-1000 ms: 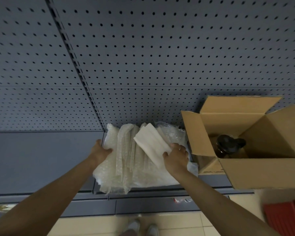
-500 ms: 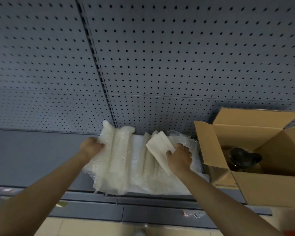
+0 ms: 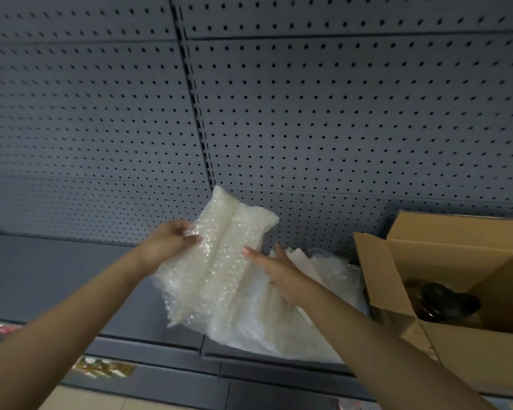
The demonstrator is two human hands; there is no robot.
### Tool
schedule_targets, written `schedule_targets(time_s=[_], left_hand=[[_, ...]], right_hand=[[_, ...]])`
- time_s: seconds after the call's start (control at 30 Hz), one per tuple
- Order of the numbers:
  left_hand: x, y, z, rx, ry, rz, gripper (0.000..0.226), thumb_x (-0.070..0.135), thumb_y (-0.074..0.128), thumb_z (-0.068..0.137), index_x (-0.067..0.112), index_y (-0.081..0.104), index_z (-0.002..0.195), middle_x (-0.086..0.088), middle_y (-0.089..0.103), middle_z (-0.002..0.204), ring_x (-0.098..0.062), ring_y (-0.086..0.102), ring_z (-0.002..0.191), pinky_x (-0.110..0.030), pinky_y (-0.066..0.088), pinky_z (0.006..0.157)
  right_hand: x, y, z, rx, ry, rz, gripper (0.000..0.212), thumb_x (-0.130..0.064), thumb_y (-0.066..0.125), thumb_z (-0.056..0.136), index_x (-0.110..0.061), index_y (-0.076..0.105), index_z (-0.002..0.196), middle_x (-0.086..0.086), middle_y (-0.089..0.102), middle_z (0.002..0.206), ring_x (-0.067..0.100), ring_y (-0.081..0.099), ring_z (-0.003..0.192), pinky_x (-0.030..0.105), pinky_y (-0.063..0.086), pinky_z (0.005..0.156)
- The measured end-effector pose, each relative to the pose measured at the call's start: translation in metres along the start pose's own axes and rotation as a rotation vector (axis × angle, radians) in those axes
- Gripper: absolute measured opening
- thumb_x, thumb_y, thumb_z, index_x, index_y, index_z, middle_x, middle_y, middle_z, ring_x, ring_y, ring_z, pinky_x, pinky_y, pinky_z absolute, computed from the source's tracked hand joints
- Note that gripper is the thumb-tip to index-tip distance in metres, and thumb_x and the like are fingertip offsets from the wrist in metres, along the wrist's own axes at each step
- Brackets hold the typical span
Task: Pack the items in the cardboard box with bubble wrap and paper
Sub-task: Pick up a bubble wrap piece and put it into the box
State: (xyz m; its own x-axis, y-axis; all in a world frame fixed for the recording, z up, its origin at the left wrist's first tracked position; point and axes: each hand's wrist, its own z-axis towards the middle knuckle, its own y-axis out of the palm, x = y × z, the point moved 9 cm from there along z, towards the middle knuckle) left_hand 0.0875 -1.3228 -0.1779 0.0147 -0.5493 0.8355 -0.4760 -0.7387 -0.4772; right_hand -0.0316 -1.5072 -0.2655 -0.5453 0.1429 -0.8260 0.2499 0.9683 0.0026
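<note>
A folded sheet of bubble wrap (image 3: pixel 219 255) is lifted off the pile, tilted, in front of the pegboard. My left hand (image 3: pixel 172 236) pinches its left edge. My right hand (image 3: pixel 274 269) lies flat with fingers spread against the sheet's right edge, holding nothing. Under and right of the sheet lie more bubble wrap (image 3: pixel 335 279) and white paper (image 3: pixel 301 260) on the grey shelf (image 3: pixel 42 276). An open cardboard box (image 3: pixel 444 261) stands at the right with a dark-lidded jar (image 3: pixel 447 301) inside.
A grey pegboard wall (image 3: pixel 308 113) rises behind the shelf. Below the shelf edge are lower shelf fronts with a small coloured packet (image 3: pixel 107 366) at the left. Beige floor tiles show at the bottom.
My left hand has raised the top bubble wrap sheet up and away from the pile. My right hand let go of the white paper and opened against the sheet. The view shifted right and up.
</note>
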Motion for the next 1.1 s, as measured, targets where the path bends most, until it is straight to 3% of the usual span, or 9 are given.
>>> schedule_targets(time_s=[0.07,0.17,0.33,0.57,0.7,0.8,0.93,1.03,1.1], left_hand=[[0.011,0.013,-0.005,-0.074,0.013,-0.088,0.022,0.014,0.067,0.088,0.008,0.064,0.109,-0.014,0.071,0.102,-0.029,0.067,0.085,-0.04,0.055,0.08],[0.024,0.024,-0.005,-0.092,0.063,-0.083,0.023,0.017,0.07,0.086,0.01,0.064,0.108,-0.016,0.068,0.105,-0.028,0.064,0.085,-0.043,0.052,0.08],[0.058,0.031,-0.005,0.179,0.21,0.11,0.013,0.019,0.074,0.082,0.018,0.066,0.091,0.004,0.06,0.078,0.0,0.055,0.056,-0.005,0.041,0.049],[0.139,0.084,-0.037,0.459,0.607,0.392,0.03,0.02,0.064,0.086,0.028,0.068,0.115,0.008,0.072,0.103,-0.009,0.062,0.08,-0.024,0.049,0.068],[0.17,0.131,-0.048,0.404,0.901,0.552,0.033,0.018,0.066,0.084,0.021,0.067,0.117,-0.001,0.073,0.104,-0.024,0.071,0.075,-0.036,0.057,0.054],[0.183,0.159,-0.054,0.352,1.049,0.643,0.035,0.028,0.056,0.084,0.014,0.068,0.114,-0.004,0.074,0.096,-0.021,0.07,0.06,-0.029,0.051,0.04],[0.197,0.183,-0.061,0.317,1.139,0.724,0.044,0.032,0.039,0.092,0.009,0.066,0.117,-0.009,0.073,0.105,-0.023,0.073,0.079,-0.032,0.059,0.053],[0.206,0.198,-0.071,0.304,1.216,0.749,0.047,0.029,0.035,0.095,0.002,0.062,0.123,-0.016,0.066,0.121,-0.031,0.064,0.111,-0.038,0.057,0.081],[0.211,0.209,-0.075,0.253,1.258,0.745,0.05,0.027,0.032,0.096,-0.002,0.056,0.129,-0.02,0.059,0.13,-0.035,0.055,0.123,-0.044,0.047,0.097]], right_hand=[[0.003,0.003,-0.002,-0.046,0.012,0.047,0.137,-0.07,0.078,0.049,-0.031,-0.004,0.152,0.001,0.019,0.159,0.03,0.037,0.136,0.047,0.036,0.109],[-0.001,-0.015,-0.007,0.038,-0.064,0.152,0.094,-0.044,0.081,0.069,-0.018,0.032,0.145,0.0,0.052,0.134,0.017,0.055,0.109,0.038,0.043,0.098],[-0.014,-0.055,-0.029,0.283,-0.193,0.158,0.042,-0.027,0.078,0.077,-0.011,0.063,0.112,0.005,0.067,0.109,0.017,0.064,0.091,0.029,0.052,0.078],[-0.038,-0.099,-0.064,0.641,-0.378,0.186,0.026,-0.024,0.078,0.076,-0.017,0.063,0.097,-0.002,0.067,0.091,0.018,0.065,0.086,0.034,0.054,0.08],[-0.044,-0.115,-0.075,0.707,-0.39,0.317,0.03,-0.022,0.079,0.075,-0.017,0.066,0.102,0.005,0.072,0.099,0.023,0.069,0.091,0.04,0.056,0.084],[-0.05,-0.122,-0.086,0.645,-0.392,0.445,0.029,-0.016,0.075,0.08,-0.011,0.066,0.107,0.006,0.073,0.095,0.021,0.069,0.086,0.036,0.058,0.08],[-0.062,-0.122,-0.098,0.374,-0.384,0.662,0.011,-0.007,0.056,0.089,-0.001,0.064,0.094,0.007,0.062,0.072,0.014,0.061,0.064,0.024,0.054,0.06],[-0.077,-0.13,-0.108,0.2,-0.49,0.9,0.017,-0.014,0.053,0.087,-0.004,0.064,0.079,0.007,0.063,0.075,0.019,0.06,0.072,0.031,0.048,0.077],[-0.084,-0.136,-0.115,0.199,-0.504,0.904,0.035,-0.027,0.063,0.083,-0.003,0.066,0.108,0.011,0.068,0.109,0.024,0.064,0.103,0.037,0.044,0.099]])
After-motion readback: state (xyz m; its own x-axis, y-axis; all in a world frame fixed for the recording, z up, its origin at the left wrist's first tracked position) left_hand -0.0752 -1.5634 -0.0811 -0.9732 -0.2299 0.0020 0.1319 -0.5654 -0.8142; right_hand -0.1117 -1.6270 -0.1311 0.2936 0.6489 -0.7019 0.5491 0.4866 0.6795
